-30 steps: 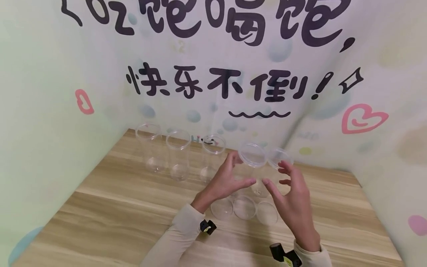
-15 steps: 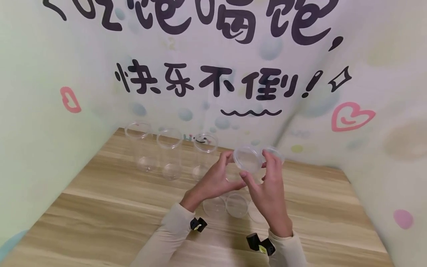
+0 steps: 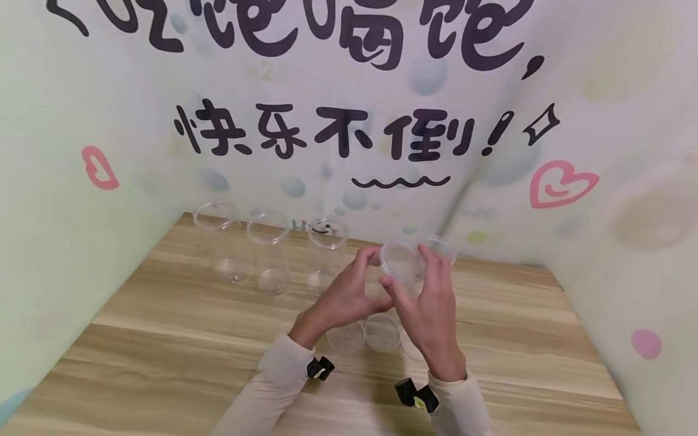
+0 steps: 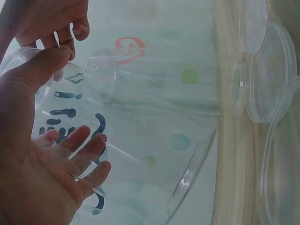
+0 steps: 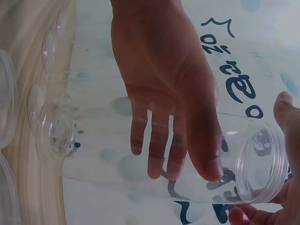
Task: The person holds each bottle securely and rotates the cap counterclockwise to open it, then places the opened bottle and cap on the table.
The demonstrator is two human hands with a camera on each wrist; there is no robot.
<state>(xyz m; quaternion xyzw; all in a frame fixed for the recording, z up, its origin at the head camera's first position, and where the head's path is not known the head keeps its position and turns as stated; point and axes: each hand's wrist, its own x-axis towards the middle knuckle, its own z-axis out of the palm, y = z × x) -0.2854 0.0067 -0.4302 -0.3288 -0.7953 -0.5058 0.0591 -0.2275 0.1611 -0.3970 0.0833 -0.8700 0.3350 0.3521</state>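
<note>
Cup [image 3: 402, 260]: clear plastic, my right hand [image 3: 429, 309] clamped at its rim.
Left hand [image 3: 345, 293]: curved beside it; whether gripping, I cannot tell.

I count two hands [image 3: 339, 295]; cups [image 3: 405, 259]: one between, three at ten o'clock, one at two; lids [image 3: 382, 333]: three at six.

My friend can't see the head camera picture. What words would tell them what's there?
A person's left hand and right hand hold a clear cup between them over a wooden table. Three more cups stand in a row to the left, and round lids lie in front; black writing marks the wall behind.
</note>
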